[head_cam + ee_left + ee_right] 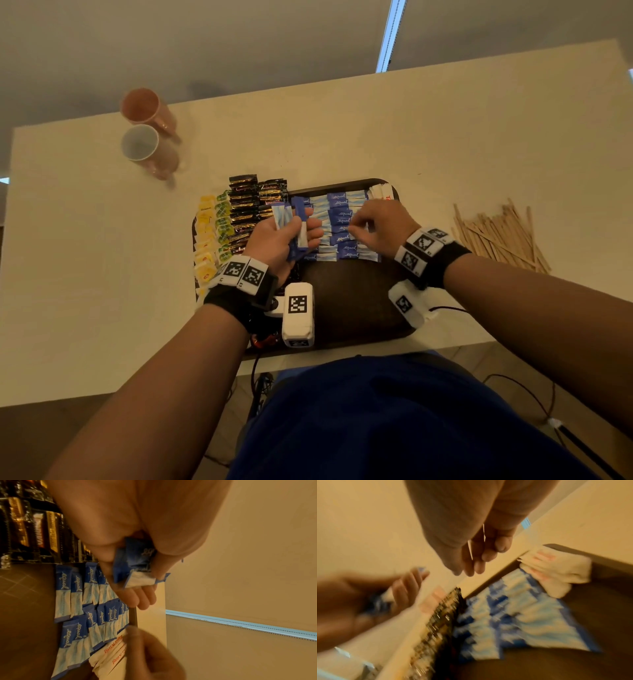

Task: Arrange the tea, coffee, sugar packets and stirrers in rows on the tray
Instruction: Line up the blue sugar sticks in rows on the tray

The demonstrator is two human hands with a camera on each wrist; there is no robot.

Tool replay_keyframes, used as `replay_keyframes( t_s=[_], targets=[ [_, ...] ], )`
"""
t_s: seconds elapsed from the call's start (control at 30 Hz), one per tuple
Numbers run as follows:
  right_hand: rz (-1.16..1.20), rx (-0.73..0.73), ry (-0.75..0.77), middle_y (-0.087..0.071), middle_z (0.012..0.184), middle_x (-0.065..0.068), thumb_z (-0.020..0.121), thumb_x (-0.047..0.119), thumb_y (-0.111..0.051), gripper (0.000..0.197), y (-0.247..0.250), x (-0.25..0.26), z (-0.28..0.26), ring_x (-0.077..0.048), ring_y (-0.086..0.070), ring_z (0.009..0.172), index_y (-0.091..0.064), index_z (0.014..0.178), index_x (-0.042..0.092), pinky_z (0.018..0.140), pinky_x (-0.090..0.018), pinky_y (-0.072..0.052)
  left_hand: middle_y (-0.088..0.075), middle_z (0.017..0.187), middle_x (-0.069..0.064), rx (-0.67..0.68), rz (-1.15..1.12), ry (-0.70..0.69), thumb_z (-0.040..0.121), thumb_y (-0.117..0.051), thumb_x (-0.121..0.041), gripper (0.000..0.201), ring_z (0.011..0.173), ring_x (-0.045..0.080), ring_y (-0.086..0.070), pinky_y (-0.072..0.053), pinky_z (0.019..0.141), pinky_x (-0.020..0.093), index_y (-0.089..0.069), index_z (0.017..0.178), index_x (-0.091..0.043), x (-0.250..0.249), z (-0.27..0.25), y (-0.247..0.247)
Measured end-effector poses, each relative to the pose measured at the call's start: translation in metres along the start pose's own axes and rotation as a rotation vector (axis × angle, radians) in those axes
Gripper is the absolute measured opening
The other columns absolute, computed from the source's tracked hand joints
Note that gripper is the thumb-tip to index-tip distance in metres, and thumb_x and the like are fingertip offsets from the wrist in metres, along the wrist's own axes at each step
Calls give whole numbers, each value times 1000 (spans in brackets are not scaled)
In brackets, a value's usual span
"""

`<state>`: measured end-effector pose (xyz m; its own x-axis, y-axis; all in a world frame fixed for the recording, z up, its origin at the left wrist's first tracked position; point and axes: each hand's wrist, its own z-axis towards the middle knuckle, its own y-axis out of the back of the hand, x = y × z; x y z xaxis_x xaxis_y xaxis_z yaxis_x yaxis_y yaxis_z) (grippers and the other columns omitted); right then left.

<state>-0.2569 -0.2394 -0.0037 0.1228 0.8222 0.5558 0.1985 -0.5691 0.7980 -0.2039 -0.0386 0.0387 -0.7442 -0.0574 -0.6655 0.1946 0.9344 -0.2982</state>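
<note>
The tray (349,301), dark and rounded at the corners, sits at the near edge of the table (342,130), directly before the person. Its far half is filled in columns: yellow and green tea bags (212,233) at 9 o'clock, black coffee sachets (246,202) beside them, blue sweetener packets (339,226) at centre, white sugar packets (382,192) at 1 o'clock. The near half is bare. The left hand (281,240) grips a small bundle of blue packets (135,562), fingers curled round it. The right hand (380,226) hovers over the blue rows with fingers bent; whether it pinches a packet cannot be told. Judged progress: tea and coffee placed, sweetener nearly done. The wooden stirrers (496,233) lie heaped on the table at 3 o'clock, off the tray, not yet arranged. Two pink mugs (147,137) stand at 10 o'clock. Beyond the pale tabletop lies a grey floor
</note>
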Motion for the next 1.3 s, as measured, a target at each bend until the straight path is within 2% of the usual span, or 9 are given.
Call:
replay_keyframes(
  t_s=[0.17, 0.3, 0.4, 0.57, 0.77, 0.9, 1.03, 1.17, 1.3],
  targets=[
    [309, -67, 16, -67, 63, -1, 88, 42, -65, 27, 23, 38, 19, -15, -54, 53, -78, 82, 19, 52, -30, -40, -64, 86, 12, 24, 39, -26, 105, -38, -6, 20, 71, 17, -64, -56, 66, 24, -58, 107, -3, -2, 1, -7],
    [410, -28, -72, -68, 64, -1, 85, 35, -72, 23, 21, 46, 32, -3, -50, 49, -78, 83, 13, 52, -24, -42, -63, 81, 12, 51, 63, -50, 105, -39, -5, 20, 69, 18, -63, -56, 64, 26, -59, 100, -4, -5, 1, -7],
    [416, -6, -115, -71, 74, 1, 81, 35, -76, 22, 19, 45, 38, -3, -58, 61, -77, 84, 13, 62, -25, -49, -67, 86, 15, 43, 124, -49, 104, -43, -7, 19, 72, 20, -69, -59, 69, 29, -58, 112, 2, -5, 6, -1],
    [509, 1, -156, -70, 79, 4, 76, 33, -80, 22, 21, 45, 40, 0, -59, 67, -75, 85, 13, 59, -9, -44, -69, 90, 16, 52, 202, -50, 103, -46, -9, 30, 70, 18, -70, -59, 63, 27, -52, 127, 7, -11, 13, 5],
    [683, -2, -291, -68, 79, 4, 74, 25, -84, 22, 18, 47, 45, 2, -58, 63, -74, 90, 15, 58, -11, -45, -70, 87, 12, 139, 255, -81, 104, -43, -8, 28, 68, 15, -70, -58, 62, 25, -54, 125, 7, -17, 19, 4],
    [984, -35, -419, -66, 67, -1, 75, 11, -81, 10, 19, 50, 50, -9, -55, 53, -74, 81, 7, 52, -22, -45, -72, 93, 16, 140, 214, -53, 104, -42, -9, 25, 79, 21, -73, -61, 68, 29, -56, 121, 2, -20, 26, 2],
    [1116, -171, -463, -71, 78, -18, 80, 2, -74, 9, 33, 42, 63, -31, -71, 73, -67, 75, 3, 73, -42, -58, -69, 92, 17, -65, 176, -35, 107, -36, -10, 19, 67, 16, -72, -60, 63, 27, -54, 110, -4, -22, 39, 7],
    [490, -115, -270, -67, 70, 3, 81, 12, -75, 9, 33, 33, 71, -7, -64, 61, -67, 77, 12, 56, -19, -50, -68, 87, 13, -147, 153, -17, 108, -33, -12, 20, 59, 11, -71, -58, 61, 24, -53, 107, -7, -25, 43, 18],
    [-7, 157, -63, -63, 81, 5, 85, 17, -69, 4, 8, 39, 81, -14, -60, 76, -66, 87, 14, 75, -30, -54, -70, 80, 11, -167, 159, -35, 108, -35, -11, 20, 55, 10, -69, -57, 56, 22, -54, 102, -9, -28, 39, 19]
  ],
)
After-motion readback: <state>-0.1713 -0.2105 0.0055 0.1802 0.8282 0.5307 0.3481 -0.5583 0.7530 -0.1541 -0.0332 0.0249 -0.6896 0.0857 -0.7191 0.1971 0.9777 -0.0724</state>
